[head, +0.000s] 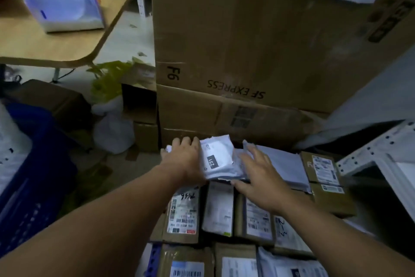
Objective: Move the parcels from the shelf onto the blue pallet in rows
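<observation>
STEP: placing, judged; you set the white parcel (219, 160) at the far end of the rows on the blue pallet (154, 260) | HANDS: left hand (186, 160) curls round its left edge; right hand (260, 175) lies flat on its right edge, fingers spread | NEXT: seat it square against the neighbouring parcels, release, reach to the shelf (368, 153).

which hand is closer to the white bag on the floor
Left. The left hand is just right of the white bag; the right hand is farther right, past the parcel.
</observation>
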